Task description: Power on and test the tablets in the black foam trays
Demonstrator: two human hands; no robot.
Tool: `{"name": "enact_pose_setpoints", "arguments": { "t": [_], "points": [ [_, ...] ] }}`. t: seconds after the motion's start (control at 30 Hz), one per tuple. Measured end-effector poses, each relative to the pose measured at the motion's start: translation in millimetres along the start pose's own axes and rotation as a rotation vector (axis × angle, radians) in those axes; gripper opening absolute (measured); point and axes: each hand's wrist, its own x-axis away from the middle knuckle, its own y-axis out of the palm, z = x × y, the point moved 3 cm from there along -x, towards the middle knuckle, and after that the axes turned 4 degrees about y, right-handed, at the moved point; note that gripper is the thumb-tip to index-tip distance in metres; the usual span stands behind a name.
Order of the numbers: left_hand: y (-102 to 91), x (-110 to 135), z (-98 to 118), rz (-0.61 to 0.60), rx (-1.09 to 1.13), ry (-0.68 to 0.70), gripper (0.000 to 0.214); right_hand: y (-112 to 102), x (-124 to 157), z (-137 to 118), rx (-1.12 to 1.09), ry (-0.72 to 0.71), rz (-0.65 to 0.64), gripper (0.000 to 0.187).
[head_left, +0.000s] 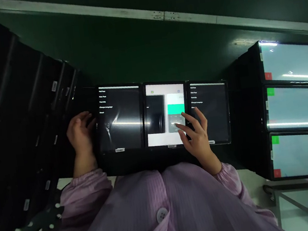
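Three tablets lie side by side in front of me. The left tablet [122,134] and the right tablet [217,118] show dark screens with short menu lists. On the middle tablet [162,139] the screen is lit, with app cards and a green block. My right hand [198,136] hovers over or touches the middle tablet's right side, fingers apart and holding nothing; I cannot tell whether a fingertip meets the glass. Beside the left tablet's left edge rests my left hand [81,134], its fingers loosely spread and nothing in it.
Dark stacked devices with small white labels [26,204] fill the left side. At the right stand stacks topped by three tablets with pale lit screens [294,106], bearing red and green squares. A pale strip [163,15] crosses the dark green table [134,53]. A metal frame [298,202] stands lower right.
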Motion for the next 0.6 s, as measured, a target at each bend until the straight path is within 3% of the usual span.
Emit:
{"name": "enact_pose_setpoints", "arguments": {
  "t": [0.23, 0.47, 0.6],
  "points": [
    [0.2, -1, 0, -0.005, 0.005, -0.002, 0.026, 8, -7, -13, -0.002, -0.026, -0.050, 0.027],
    [1.0, 0, 2, -0.032, 0.031, -0.038, 0.030, 15, -9, -13, 0.044, 0.036, -0.138, 0.032],
    [2.6, 1, 6, -0.073, 0.041, -0.092, 0.030, 2, -14, 5, 0.077, 0.057, 0.027, 0.029]
  ]
}}
